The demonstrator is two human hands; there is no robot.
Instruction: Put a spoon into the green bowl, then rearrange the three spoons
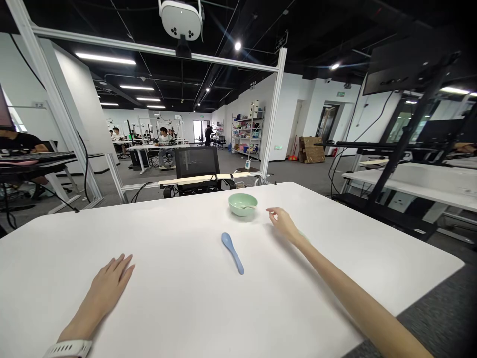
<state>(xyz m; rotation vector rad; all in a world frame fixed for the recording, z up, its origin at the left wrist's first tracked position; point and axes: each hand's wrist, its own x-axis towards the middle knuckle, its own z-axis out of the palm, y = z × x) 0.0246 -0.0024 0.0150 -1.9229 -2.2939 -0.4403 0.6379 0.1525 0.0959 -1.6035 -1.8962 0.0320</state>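
Observation:
My right hand (283, 223) reaches over the table just right of a green bowl (238, 211), apart from it. Its fingers are loosely curved, with nothing visible in them. A slim pale piece, perhaps a spoon, lies in the bowl; its kind is unclear. Behind my right wrist a bit of something light green (304, 234) peeks out, mostly hidden. Between my hands a blue spoon (233, 254) lies on the white table (167, 298), its handle toward me. My left hand (108, 284) rests flat on the tabletop at the left, fingers stretched out and holding nothing.
An office chair (197, 163) stands beyond the table's far edge. A metal frame (274, 114) rises behind the table, carrying a white device (181, 20) overhead. Another desk (417, 186) is at the right. Several people sit or stand in the background.

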